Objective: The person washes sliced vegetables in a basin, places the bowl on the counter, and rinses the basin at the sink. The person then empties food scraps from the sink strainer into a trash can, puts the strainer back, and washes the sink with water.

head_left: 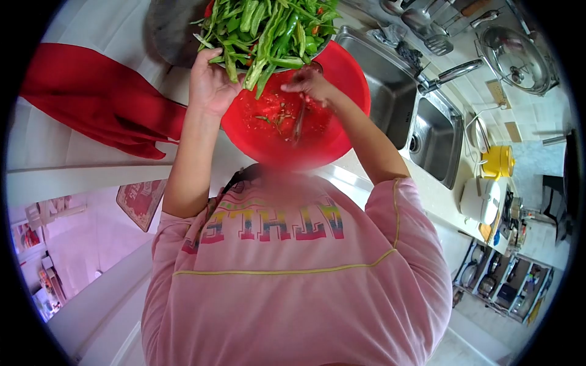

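Sliced green peppers (268, 30), with bits of red among them, are heaped in a metal bowl (282, 69) at the top of the head view. My left hand (210, 84) grips the bowl's near left side, thumb up at its rim; most of the bowl is hidden under the peppers. Below it stands a large red basin (357, 79) with seeds and small green scraps on its bottom. Over the basin, beneath the bowl's right side, is my right hand (310, 84), its fingers apart. A long shiny thing (299, 125) shows below that hand; its kind is unclear.
A double steel sink (390, 91) with a tap (455, 72) lies to the right. Ladles and a spatula (438, 44) hang beyond it, near a glass lid (516, 58). A yellow pot (499, 161) and a white cooker (480, 200) stand farther right. Red cloth (104, 100) lies left.
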A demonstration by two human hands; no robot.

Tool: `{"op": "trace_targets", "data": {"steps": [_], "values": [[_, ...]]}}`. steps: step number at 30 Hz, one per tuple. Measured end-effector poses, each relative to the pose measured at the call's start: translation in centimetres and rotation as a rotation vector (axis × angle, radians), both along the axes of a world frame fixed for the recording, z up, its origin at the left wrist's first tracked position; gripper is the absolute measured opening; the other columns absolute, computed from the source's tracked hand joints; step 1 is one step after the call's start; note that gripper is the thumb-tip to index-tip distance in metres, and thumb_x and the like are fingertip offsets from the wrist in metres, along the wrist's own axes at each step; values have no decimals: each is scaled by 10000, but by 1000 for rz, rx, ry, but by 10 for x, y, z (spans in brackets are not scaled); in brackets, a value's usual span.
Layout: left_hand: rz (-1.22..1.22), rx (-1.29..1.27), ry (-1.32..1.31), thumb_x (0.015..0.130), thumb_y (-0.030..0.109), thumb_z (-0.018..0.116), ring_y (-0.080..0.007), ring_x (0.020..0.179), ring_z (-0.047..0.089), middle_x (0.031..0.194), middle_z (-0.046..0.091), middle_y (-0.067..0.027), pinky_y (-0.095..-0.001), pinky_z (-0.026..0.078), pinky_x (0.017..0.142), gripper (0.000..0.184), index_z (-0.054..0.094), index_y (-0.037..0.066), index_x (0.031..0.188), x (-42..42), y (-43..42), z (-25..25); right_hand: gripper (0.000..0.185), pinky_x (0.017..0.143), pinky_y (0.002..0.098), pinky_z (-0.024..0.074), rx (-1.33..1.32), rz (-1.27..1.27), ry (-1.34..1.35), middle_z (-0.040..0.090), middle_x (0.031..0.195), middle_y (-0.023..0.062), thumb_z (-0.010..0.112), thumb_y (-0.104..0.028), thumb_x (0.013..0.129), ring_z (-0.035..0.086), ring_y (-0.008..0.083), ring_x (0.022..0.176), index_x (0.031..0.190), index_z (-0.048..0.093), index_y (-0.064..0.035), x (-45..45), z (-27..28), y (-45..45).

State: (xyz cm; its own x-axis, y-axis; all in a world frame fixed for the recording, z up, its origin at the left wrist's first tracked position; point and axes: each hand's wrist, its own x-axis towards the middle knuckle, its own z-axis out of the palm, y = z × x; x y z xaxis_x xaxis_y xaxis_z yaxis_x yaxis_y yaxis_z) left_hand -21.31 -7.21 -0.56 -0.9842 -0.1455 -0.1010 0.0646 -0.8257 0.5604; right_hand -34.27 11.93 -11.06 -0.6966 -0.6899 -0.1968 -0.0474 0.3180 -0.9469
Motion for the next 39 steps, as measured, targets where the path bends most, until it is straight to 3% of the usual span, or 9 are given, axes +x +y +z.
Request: {"op": "trace_targets", "data": {"steps": [3,9,12,15,22,25,28,31,39], "values": [[24,2,-5,717,188,543,-195,905,521,991,553,-47,-365,429,761,340,486,92,1037,1,5,0,249,642,368,456,397,172,584,609,772,155,604,-269,755,586,268,675,798,612,-24,21,-6,-6],[32,18,-54,725,179,532,-196,890,531,964,567,-42,-364,432,739,319,497,90,1028,3,4,-7,194,704,410,458,710,534,714,599,831,178,515,-172,771,587,320,802,867,599,-26,55,-41,-28],[-8,25,-16,725,177,532,-201,898,528,980,560,-46,-379,436,756,320,492,87,1030,2,1,-11,204,681,410,462,660,475,337,593,839,189,530,-143,736,588,329,788,885,589,-16,69,-52,-25],[-1,43,-19,728,181,529,-212,902,522,1001,547,-60,-397,432,804,332,477,82,1041,3,3,-10,203,620,381,467,615,647,669,596,779,181,528,-107,711,598,302,710,873,591,-3,66,-53,-22],[-5,43,14,730,186,521,-206,917,524,997,553,-61,-375,434,788,343,471,69,1048,6,1,-12,200,463,302,424,271,385,35,560,608,100,534,-116,692,534,175,522,839,608,-2,46,-14,-18],[-12,59,11,728,181,513,-209,922,525,1013,554,-64,-380,435,785,349,470,70,1057,6,3,-11,159,410,278,376,514,279,379,520,567,48,559,-157,729,471,126,474,807,619,-32,57,-47,-42],[22,44,14,730,182,489,-406,1117,388,1236,400,-179,-677,267,881,508,372,63,1211,3,0,-17,178,377,268,331,434,376,-139,487,547,21,581,-219,763,425,107,445,812,617,-52,81,-25,-47],[10,44,-30,734,173,502,-204,916,528,1004,557,-61,-389,431,783,330,476,73,1047,8,6,-9,145,366,246,293,396,372,-151,439,532,-7,590,-207,778,392,89,435,828,583,-71,87,-41,-55],[1,47,-32,727,180,522,-193,907,529,979,560,-51,-372,432,761,316,483,78,1023,11,5,-15,153,357,203,218,251,445,-606,389,567,-40,560,-128,790,331,36,437,932,520,-88,73,-22,-33]]}}
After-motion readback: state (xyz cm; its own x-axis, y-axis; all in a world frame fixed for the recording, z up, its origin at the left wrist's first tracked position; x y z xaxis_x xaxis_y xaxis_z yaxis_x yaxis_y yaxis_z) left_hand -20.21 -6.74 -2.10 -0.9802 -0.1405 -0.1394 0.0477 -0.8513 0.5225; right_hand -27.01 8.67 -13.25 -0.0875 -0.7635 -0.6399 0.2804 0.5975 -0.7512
